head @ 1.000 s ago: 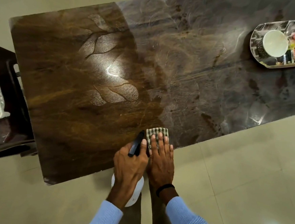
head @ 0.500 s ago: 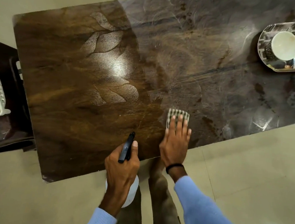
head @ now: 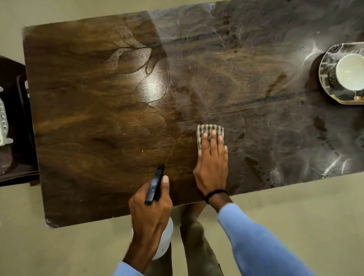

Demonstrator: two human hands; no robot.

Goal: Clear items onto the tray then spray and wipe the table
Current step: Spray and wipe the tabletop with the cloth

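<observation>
fingers flat on the small checked cloth point(head: 210, 130), the right hand point(head: 213, 162) has slid in from the glossy brown table's point(head: 92, 109) near edge, seemingly mid-wipe; the left hand point(head: 149, 211) grips a white spray bottle point(head: 165, 241).

This looks like a room in a home, probably a dining or living area. A long table point(head: 92, 109) with a glossy top, brown wood grain at one end and a dark marble pattern at the other, stands on a floor point(head: 301, 212) of large beige tiles. At its far right end a tray point(head: 353, 103) holds a white mug point(head: 351, 71). A dark chair point(head: 10, 70) by the left end carries a white plastic basket point(head: 0, 112).
</observation>
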